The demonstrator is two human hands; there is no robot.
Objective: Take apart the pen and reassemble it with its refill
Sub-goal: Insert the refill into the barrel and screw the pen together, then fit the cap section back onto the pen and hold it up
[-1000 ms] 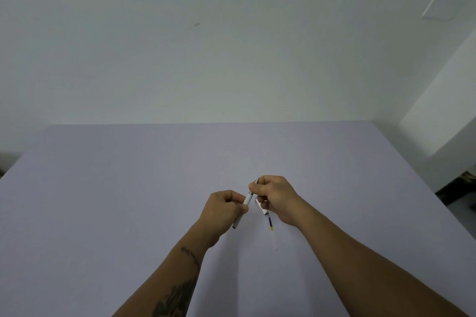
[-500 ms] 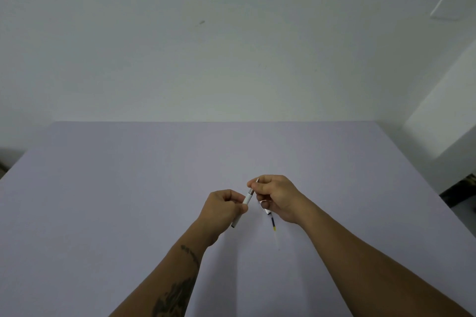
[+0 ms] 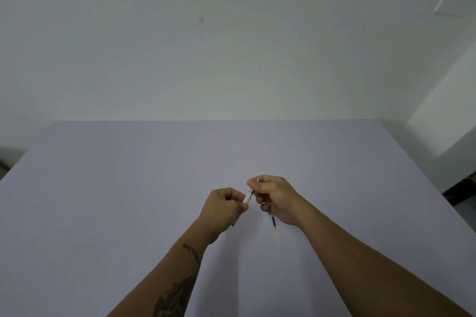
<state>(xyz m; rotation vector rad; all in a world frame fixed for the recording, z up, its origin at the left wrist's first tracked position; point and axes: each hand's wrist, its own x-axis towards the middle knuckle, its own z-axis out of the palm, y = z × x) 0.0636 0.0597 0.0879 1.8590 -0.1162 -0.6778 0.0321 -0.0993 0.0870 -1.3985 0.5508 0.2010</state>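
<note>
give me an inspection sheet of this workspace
surface: lilac table, bare apart from the job's things
job's things: white pen barrel held between both hands above the table; refill sticks out below the right hand, whether gripped or lying on the table cannot be told
clutter: nothing seen
hands: left hand closed on the barrel's lower part; right hand pinches its upper end
cables: nothing seen
surroundings: plain white wall, white plate high at right
</note>
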